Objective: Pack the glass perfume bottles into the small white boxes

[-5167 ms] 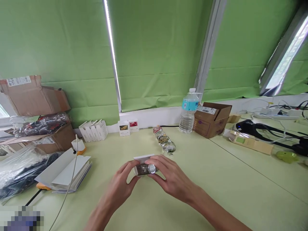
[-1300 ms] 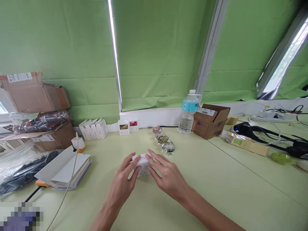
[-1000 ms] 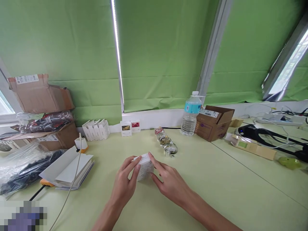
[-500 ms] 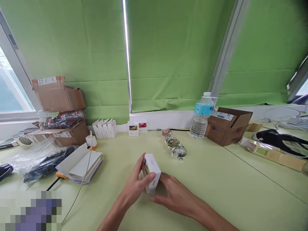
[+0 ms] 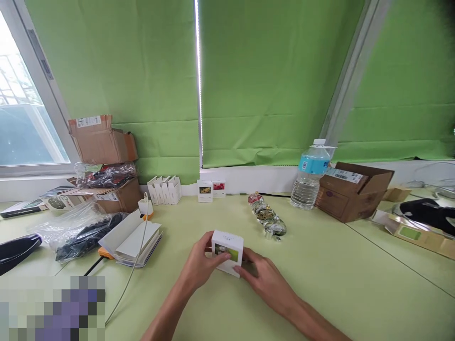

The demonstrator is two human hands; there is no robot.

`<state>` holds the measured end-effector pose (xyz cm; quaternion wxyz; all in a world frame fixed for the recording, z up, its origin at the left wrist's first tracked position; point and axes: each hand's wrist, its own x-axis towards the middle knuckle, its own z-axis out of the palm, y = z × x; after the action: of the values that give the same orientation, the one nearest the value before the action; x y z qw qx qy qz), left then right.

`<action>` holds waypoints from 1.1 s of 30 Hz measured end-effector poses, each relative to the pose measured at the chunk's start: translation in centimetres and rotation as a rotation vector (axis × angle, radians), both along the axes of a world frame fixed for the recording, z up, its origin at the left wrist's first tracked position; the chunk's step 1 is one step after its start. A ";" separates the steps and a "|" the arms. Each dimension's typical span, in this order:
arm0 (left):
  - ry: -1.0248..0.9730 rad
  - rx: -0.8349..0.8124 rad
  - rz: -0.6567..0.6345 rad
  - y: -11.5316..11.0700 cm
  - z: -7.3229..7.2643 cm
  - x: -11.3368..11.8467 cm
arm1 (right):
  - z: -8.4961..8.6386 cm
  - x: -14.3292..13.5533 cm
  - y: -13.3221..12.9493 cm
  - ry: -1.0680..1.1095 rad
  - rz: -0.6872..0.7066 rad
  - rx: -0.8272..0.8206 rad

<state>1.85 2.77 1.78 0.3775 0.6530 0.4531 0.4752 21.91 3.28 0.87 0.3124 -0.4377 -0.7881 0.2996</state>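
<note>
Turned white box [image 5: 230, 248], green picture [image 5: 233, 255] forward

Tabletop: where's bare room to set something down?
Widest bare table: right of the right hand, below the brown carton. Smaller patch: between the held box and small white boxes by the wall, clear containers on its right. Crowded: left, with plastic bag and cardboard boxes; far right, around the tan packaging.

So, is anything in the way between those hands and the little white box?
Nothing visible: the left hand and right hand both touch the white box directly. The shiny round items lie farther back to the right, not between them.
</note>
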 end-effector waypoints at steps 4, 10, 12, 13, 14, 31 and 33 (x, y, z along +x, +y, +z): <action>0.020 -0.034 0.025 0.2 0.3 -0.8 | 0.0 0.6 1.2 0.094 0.017 0.004; 0.033 -0.006 0.020 0.1 0.2 -0.9 | 0.3 0.2 0.9 0.071 0.037 0.036; 0.030 -0.005 0.000 0.0 0.4 -0.9 | 0.3 0.1 0.7 0.075 0.034 0.028; 0.025 -0.007 -0.015 0.0 0.4 -1.0 | 0.3 0.1 0.7 0.084 0.035 0.022; 0.017 -0.007 -0.035 0.0 0.5 -1.1 | 0.3 0.1 0.7 0.089 0.034 0.018; -0.061 -0.022 0.020 1.3 -1.6 -1.8 | -1.1 -2.7 -0.6 -0.041 -0.164 0.025; -0.058 -0.020 0.052 1.4 -1.9 -1.7 | -1.3 -2.9 0.0 -0.010 -0.193 0.021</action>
<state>0.17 4.18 -0.07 0.3845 0.6233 0.4635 0.4989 19.02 3.26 -0.45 0.3407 -0.5097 -0.7469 0.2575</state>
